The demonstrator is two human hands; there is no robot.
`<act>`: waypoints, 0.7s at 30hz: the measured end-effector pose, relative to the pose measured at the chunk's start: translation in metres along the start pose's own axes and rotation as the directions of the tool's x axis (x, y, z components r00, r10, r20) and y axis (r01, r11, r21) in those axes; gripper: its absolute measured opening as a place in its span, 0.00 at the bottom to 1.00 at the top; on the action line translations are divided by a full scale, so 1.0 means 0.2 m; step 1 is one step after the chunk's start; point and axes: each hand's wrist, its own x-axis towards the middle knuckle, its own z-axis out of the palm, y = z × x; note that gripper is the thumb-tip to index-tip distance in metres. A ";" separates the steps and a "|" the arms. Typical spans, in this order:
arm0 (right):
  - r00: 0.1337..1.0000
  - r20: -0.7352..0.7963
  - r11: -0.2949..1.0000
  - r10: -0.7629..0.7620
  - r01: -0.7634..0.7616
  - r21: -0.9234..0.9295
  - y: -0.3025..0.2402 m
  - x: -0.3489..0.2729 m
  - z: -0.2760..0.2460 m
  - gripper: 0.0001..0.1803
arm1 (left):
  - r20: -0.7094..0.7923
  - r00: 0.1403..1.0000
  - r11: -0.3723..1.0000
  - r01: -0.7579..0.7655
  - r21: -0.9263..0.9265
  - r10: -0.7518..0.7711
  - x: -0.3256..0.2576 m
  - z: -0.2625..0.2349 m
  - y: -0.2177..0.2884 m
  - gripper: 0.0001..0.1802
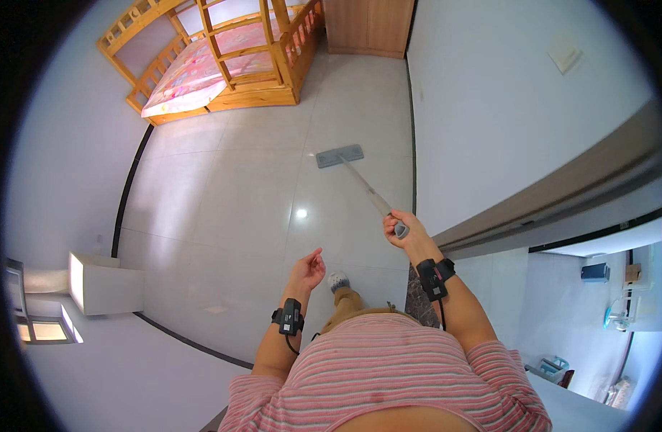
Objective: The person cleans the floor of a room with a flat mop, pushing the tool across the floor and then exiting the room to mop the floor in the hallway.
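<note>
A flat mop [339, 155] with a grey rectangular head lies on the pale tiled floor ahead of me. Its pole slants from the head back toward my right side. Wrapped round the pole near its grey end is my right hand [405, 229], closed on it. My left hand [309, 269] hangs in the air in front of my body, holding nothing, its fingers loosely bent and a little apart. Both wrists carry a black strapped device with a cable.
A wooden bunk bed [252, 97] with pink bedding stands at the far left, beside a wooden cabinet [367, 27]. A white box-shaped unit [111, 286] is by the left wall. Close on my right are a wall [482, 129] and a doorway into another room.
</note>
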 end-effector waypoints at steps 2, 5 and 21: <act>1.000 0.011 1.000 -0.002 0.002 0.006 -0.09 -0.16 0.07 0.06 | -0.008 1.000 1.000 0.007 -0.001 -0.007 -0.08 0.14 -0.01 0.11; 0.998 -0.056 0.999 -0.014 0.016 0.032 -0.25 -0.53 0.29 0.07 | -0.012 1.000 0.999 0.027 -0.017 -0.027 -0.22 0.42 -0.02 0.11; 0.995 -0.078 0.982 -0.065 0.078 0.171 -0.30 -0.84 0.65 0.04 | -0.062 0.998 0.982 -0.016 0.189 0.028 -0.45 0.80 -0.06 0.08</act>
